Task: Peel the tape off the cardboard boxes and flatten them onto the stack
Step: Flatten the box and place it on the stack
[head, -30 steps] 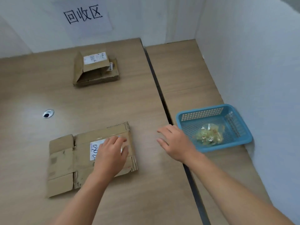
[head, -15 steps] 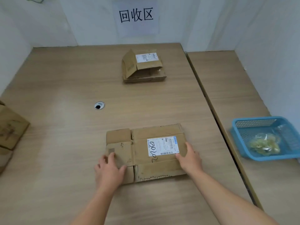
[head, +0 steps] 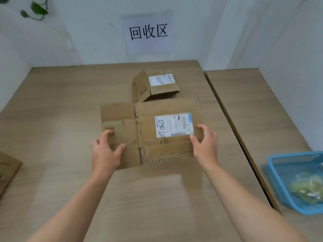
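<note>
A flattened cardboard box (head: 146, 126) with a white shipping label is held above the wooden table, its far edge overlapping the stack. My left hand (head: 106, 151) grips its left flap, thumb on top. My right hand (head: 204, 144) grips its right edge beside the label. The stack of flattened boxes (head: 157, 84) lies at the back of the table below the wall sign, its top box with a raised left flap and a white label.
A blue plastic basket (head: 279, 175) with crumpled clear tape sits at the right on the neighbouring table, past a dark gap. Another cardboard box (head: 7, 172) shows at the left edge. White walls enclose the table on three sides.
Both hands took hold of the flattened box and carried it away from me toward the stack. The view turned left, so the basket shifted to the right edge.
</note>
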